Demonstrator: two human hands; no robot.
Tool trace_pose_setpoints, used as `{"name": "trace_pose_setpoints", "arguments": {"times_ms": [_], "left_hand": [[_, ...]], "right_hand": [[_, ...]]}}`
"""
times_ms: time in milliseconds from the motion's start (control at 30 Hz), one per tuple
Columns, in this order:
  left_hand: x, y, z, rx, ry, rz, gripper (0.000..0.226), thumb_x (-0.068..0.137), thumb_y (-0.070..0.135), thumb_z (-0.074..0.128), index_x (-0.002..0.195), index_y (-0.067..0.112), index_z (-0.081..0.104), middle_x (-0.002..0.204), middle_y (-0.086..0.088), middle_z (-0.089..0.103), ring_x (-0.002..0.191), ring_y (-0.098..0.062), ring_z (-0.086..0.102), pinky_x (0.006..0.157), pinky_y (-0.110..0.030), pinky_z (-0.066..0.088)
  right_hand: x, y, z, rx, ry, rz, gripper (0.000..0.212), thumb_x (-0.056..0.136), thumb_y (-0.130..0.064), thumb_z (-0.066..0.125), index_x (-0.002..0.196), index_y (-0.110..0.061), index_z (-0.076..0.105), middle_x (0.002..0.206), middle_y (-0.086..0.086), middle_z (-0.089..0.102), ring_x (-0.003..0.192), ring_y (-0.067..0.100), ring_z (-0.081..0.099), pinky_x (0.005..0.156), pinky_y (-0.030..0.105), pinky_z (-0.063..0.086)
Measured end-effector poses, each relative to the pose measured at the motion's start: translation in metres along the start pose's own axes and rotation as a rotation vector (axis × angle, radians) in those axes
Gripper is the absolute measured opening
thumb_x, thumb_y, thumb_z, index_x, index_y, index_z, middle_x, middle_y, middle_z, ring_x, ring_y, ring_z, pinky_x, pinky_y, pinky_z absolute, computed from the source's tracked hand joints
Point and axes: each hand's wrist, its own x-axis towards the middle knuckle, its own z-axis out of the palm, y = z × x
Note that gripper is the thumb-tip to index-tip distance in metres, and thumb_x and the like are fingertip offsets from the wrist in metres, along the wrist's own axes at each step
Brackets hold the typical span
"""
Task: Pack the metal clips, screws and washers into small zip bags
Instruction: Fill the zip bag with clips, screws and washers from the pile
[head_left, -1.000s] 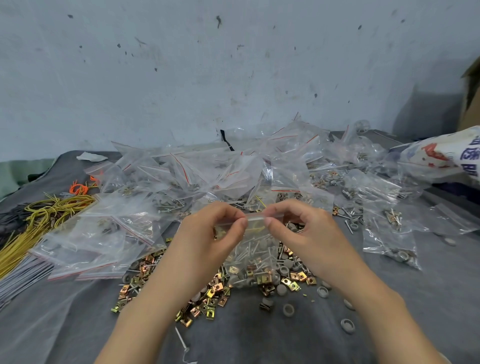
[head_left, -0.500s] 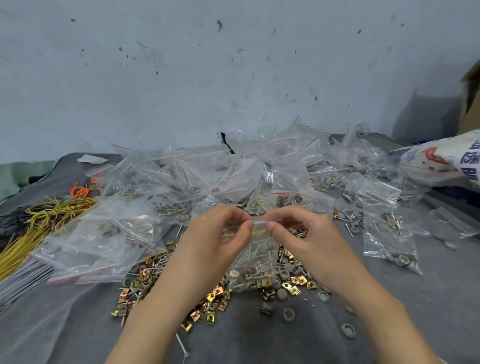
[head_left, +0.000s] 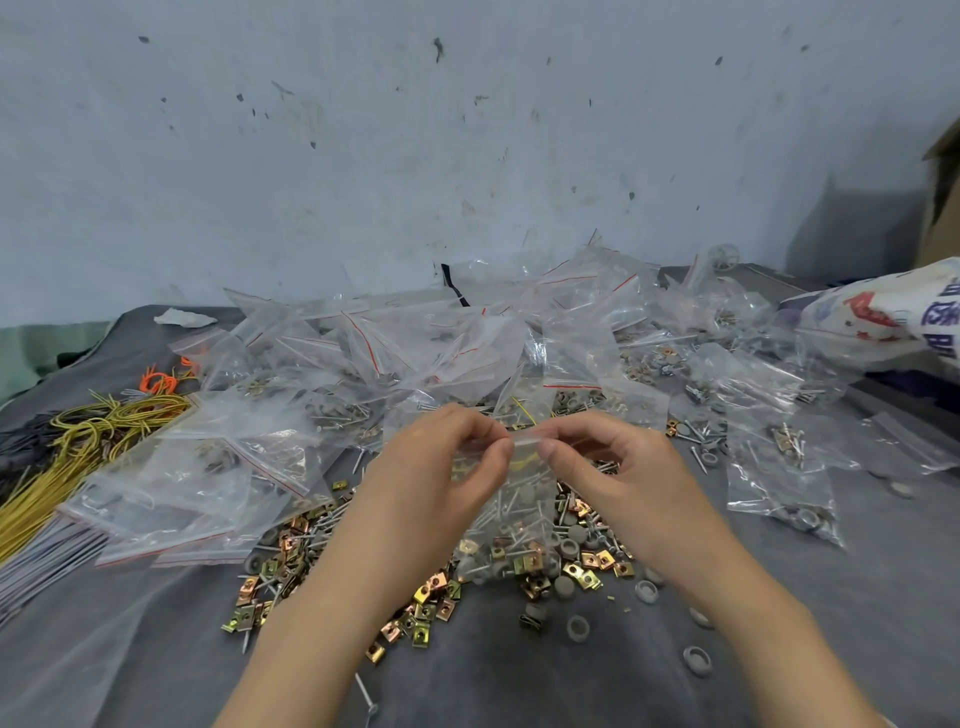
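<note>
Head view: over the middle of the tabletop (head_left: 524, 686), the left hand (head_left: 431, 470) and right hand (head_left: 621, 470) each pinch the top strip of a small zip bag (head_left: 519, 501) between thumb and curled fingers. The bag hangs between them with screws, clips and grey washers inside. Beneath it, toward the near edge, lie loose metal clips (head_left: 423, 605), loose washers (head_left: 577, 629) and a loose screw (head_left: 366, 693). A heap of filled bags (head_left: 415, 353) crowds the far edge behind the hands. Yellow wires (head_left: 78, 441) lie at the left edge and a printed sack (head_left: 883, 317) at the right.
</note>
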Motion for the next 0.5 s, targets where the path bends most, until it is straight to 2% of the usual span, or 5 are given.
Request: {"name": "trace_pose_setpoints", "arguments": {"times_ms": [167, 367, 500], "left_hand": [[0.0001, 0.0012, -0.0006, 0.009, -0.006, -0.006, 0.007, 0.088, 0.041, 0.061, 0.091, 0.036, 0.065, 0.088, 0.022, 0.063, 0.091, 0.006, 0.058, 0.076, -0.011, 0.042], [0.0014, 0.0029, 0.0019, 0.051, 0.004, 0.038, 0.008, 0.089, 0.038, 0.059, 0.089, 0.033, 0.065, 0.089, 0.019, 0.062, 0.093, -0.002, 0.057, 0.084, -0.034, 0.048], [0.0009, 0.0025, 0.0026, 0.040, 0.023, 0.019, 0.006, 0.088, 0.039, 0.058, 0.087, 0.034, 0.062, 0.088, 0.020, 0.061, 0.093, -0.002, 0.056, 0.084, -0.034, 0.048]], "right_hand": [[-0.0001, -0.0008, -0.0027, -0.023, 0.010, 0.016, 0.008, 0.093, -0.030, 0.073, 0.095, -0.037, 0.076, 0.090, -0.020, 0.073, 0.086, 0.002, 0.067, 0.073, 0.011, 0.047], [-0.0014, -0.0037, -0.0019, -0.023, 0.003, 0.007, 0.009, 0.092, -0.032, 0.072, 0.098, -0.034, 0.078, 0.093, -0.018, 0.073, 0.087, 0.005, 0.067, 0.075, 0.013, 0.048], [-0.0018, -0.0014, -0.0038, -0.034, -0.023, 0.044, 0.008, 0.091, -0.032, 0.072, 0.096, -0.035, 0.078, 0.087, -0.022, 0.072, 0.082, 0.002, 0.066, 0.070, 0.011, 0.044]]}}
